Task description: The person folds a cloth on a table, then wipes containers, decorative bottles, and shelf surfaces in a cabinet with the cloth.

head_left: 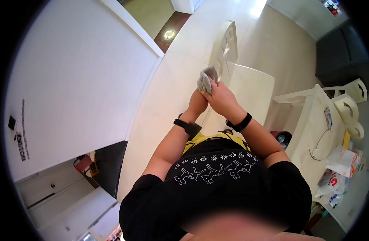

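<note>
Hands, head view: both together out in front of the body, R hand clamped on a bunched light-grey fabric cloth, L hand tucked up against its lower end, touching or v. near R hand; L fingers mostly behind the cloth, so can't tell if they're closed on it. Cloth sits up by the cream-white chair w/ a cut-out back, overlapping the backrest's near edge in view; contact or gap, can't tell. Risk, my guess: if R grip slackens, loose folds could slip out & drop to the pale tiled floor, esp. b/c the cloth is bunched, not squarely folded. Knuckles or the broad black band on L wrist might also knock the chair if arms swing R. Off to R, a long cream-white table bears a thin pale looped cable & white printed plastic bags; a sleeve snagging that loop seems unlikely at this reach. Hard to make out: bag contents, the dark round container beside the table, small lettering on the big white panel at L. Chair's legs mostly hidden; dark lens rim cuts off the corners, & a blurred patch covers bottom centre.
</note>
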A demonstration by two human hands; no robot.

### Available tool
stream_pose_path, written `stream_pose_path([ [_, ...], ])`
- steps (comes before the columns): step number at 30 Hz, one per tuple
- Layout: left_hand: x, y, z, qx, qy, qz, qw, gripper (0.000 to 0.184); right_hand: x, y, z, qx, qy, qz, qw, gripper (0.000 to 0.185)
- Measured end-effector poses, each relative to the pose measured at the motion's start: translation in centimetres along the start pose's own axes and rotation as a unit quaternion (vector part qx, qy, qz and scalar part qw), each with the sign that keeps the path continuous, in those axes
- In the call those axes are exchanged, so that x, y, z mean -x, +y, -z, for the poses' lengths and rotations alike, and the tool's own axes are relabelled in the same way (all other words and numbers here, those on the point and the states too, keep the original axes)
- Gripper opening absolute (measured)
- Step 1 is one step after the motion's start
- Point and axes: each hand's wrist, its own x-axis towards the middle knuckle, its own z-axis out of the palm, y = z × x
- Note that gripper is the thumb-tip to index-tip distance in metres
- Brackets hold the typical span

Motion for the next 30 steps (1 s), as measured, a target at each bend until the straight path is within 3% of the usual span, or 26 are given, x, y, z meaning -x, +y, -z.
stream_pose_path([
  [3,0.3,-2.4,1.9,0.004,-0.054,-0.037,0.998,0.035,0.0,-1.6,-0.1,0.014,-0.036,-0.044,0.998,0.057],
  [4,0.3,-1.2,3.5,0.069,-0.105,0.067,0.99,0.033,-0.3,-2.3,-0.5,0.012,-0.032,-0.05,0.998,0.057],
  [5,0.1,-1.1,5.1,0.07,-0.111,0.067,0.989,0.033,-0.6,-2.9,-1.0,0.035,-0.04,-0.068,0.996,0.054],
  [7,-0.1,-1.7,8.1,0.116,-0.214,0.158,0.957,0.033,-1.5,-4.8,-2.5,0.055,-0.05,-0.09,0.993,0.052],
  [8,0.0,-3.2,9.3,0.11,-0.173,0.081,0.976,0.033,-2.5,-5.9,-3.4,0.049,-0.046,-0.093,0.993,0.048],
  [11,-0.9,-5.2,14.5,0.142,-0.184,0.131,0.964,0.034,-4.8,-9.6,-5.3,0.002,-0.015,-0.09,0.996,0.042],
  [13,-2.0,-6.1,17.0,0.139,-0.163,0.091,0.972,0.035,-7.1,-10.9,-6.7,-0.038,-0.009,-0.101,0.994,0.042],
  [17,-4.5,-8.2,20.3,0.098,-0.204,0.142,0.964,0.034,-10.3,-11.8,-8.9,-0.04,0.005,-0.089,0.995,0.05],
  [19,-5.4,-9.4,20.6,0.094,-0.165,0.074,0.979,0.034,-11.7,-11.9,-9.3,-0.04,0.013,-0.089,0.995,0.053],
  [22,-7.3,-10.4,20.7,0.125,-0.127,0.056,0.982,0.035,-13.7,-12.4,-8.8,-0.049,0.027,-0.102,0.993,0.048],
  [26,-10.9,-11.5,21.7,0.119,-0.116,0.111,0.98,0.035,-17.8,-11.9,-8.0,-0.063,0.033,-0.144,0.987,0.043],
  [28,-12.9,-12.2,22.1,0.243,-0.061,0.121,0.961,0.034,-20.4,-11.6,-7.4,-0.076,0.034,-0.149,0.985,0.042],
  [30,-15.1,-12.9,22.8,0.255,-0.056,0.129,0.957,0.033,-23.2,-11.4,-6.8,-0.09,0.036,-0.152,0.984,0.042],
])
